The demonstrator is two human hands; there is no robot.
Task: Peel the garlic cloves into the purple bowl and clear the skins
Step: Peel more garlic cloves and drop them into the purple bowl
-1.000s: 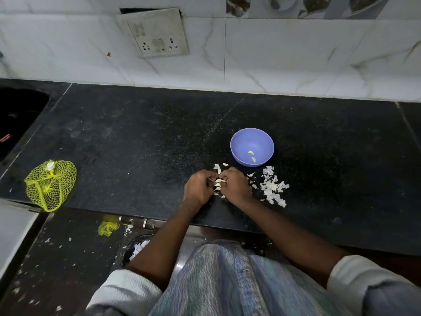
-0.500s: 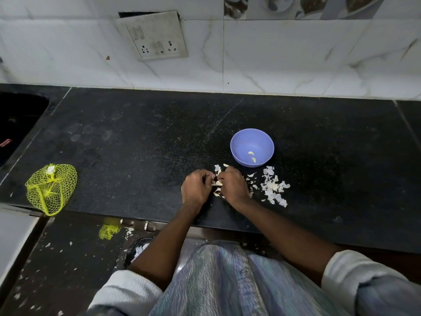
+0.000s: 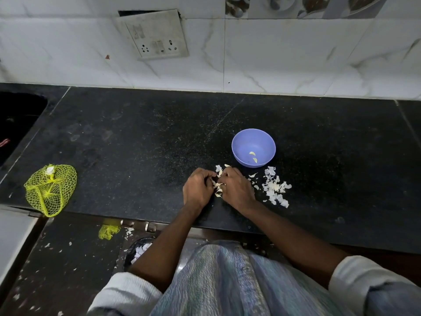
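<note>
On the black counter (image 3: pixel 159 137) stands a purple bowl (image 3: pixel 241 142) with two peeled garlic cloves (image 3: pixel 253 156) inside. Just in front of it, my left hand (image 3: pixel 197 189) and my right hand (image 3: pixel 237 189) meet over a piece of garlic (image 3: pixel 217 185), both pinching it with curled fingers; most of it is hidden between them. White skins show between the fingers. A pile of loose skins (image 3: pixel 274 188) lies to the right of my right hand, below the bowl.
A yellow mesh bag (image 3: pixel 50 189) lies at the counter's front left edge. A dark sink (image 3: pixel 16 119) opens at far left. Below the counter edge sits a bin (image 3: pixel 139 249) with skins, plus a yellow mesh scrap (image 3: pixel 109 231) and scattered flakes on the floor.
Both hands stay together on the garlic, their fingers shifting slightly as they work the skin. The bowl and skin pile have not moved.
</note>
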